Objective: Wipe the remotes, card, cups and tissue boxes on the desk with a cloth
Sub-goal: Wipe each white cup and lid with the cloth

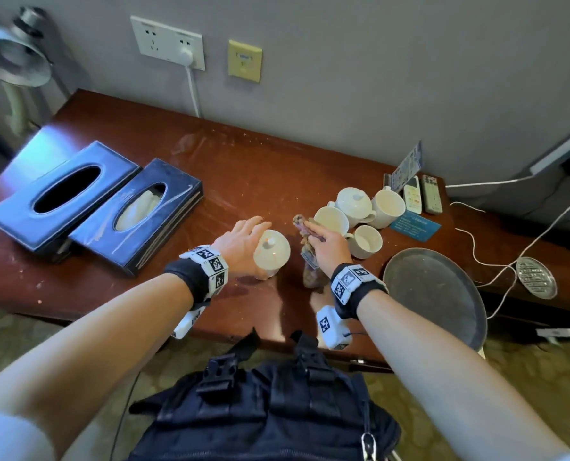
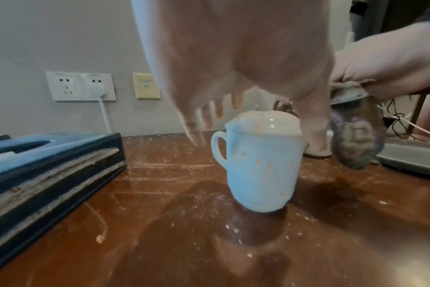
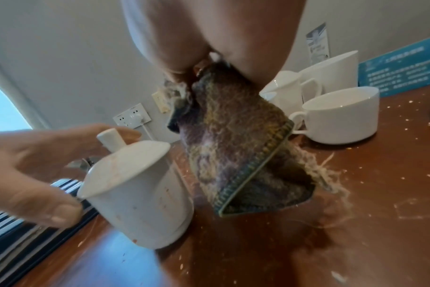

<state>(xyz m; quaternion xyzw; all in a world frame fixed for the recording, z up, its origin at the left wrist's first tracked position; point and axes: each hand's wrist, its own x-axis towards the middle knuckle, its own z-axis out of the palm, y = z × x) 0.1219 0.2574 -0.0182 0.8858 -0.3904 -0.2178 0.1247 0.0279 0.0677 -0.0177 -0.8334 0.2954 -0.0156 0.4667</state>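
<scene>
A white lidded cup (image 1: 272, 252) (image 2: 263, 161) with orange smears stands on the brown desk (image 1: 243, 171), near its front edge. My left hand (image 1: 247, 237) (image 3: 37, 165) hovers around its lid with the fingers spread and grips nothing. Just right of the cup, my right hand (image 1: 326, 247) pinches a dark frayed cloth (image 1: 311, 261) (image 3: 238, 145), which hangs down to the desk. Behind it stand several white cups (image 1: 365, 241). A blue card (image 1: 415, 226) and two remotes (image 1: 421, 194) lie beyond them. Two dark blue tissue boxes (image 1: 60, 194) (image 1: 137, 214) sit at the left.
A round metal tray (image 1: 436, 294) overhangs the front right edge, with a small metal dish (image 1: 536, 277) and white cables (image 1: 476, 254) further right. A standing leaflet (image 1: 408, 166) leans on the wall. A lamp (image 1: 14, 54) is at the far left. Crumbs and streaks cover the desk.
</scene>
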